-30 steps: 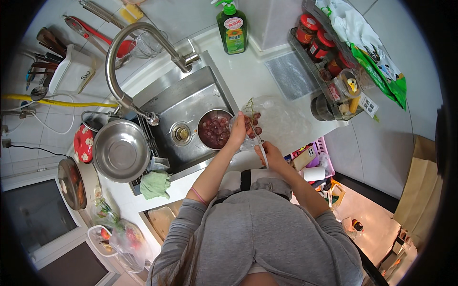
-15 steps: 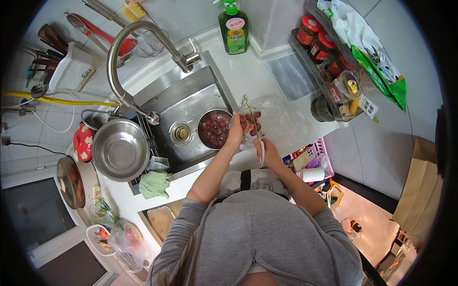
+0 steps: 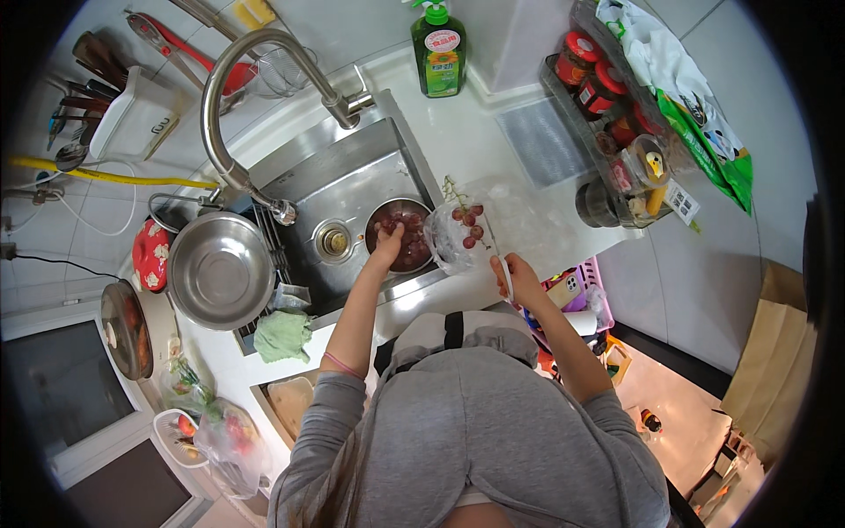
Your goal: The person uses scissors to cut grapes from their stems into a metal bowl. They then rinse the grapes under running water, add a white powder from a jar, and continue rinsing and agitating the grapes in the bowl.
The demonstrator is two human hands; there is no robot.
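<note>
Gripping white-handled scissors [image 3: 508, 282], the right hand [image 3: 521, 280] is sitting nearer the grape bunch [image 3: 476, 231], which is lying between both hands, ahead-left of the right, long axis running away; the left hand [image 3: 387, 244] is resting in the metal bowl [image 3: 387, 206]; whether it is grasping anything, I cannot tell.

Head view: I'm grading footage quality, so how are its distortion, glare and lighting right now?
In the head view, fisheye distortion shows, with black filling the corners; in the head view, highlights streak the steel sink and faucet; in the head view, the floor looks warm orange, and clear plastic blends into the white counter.
</note>
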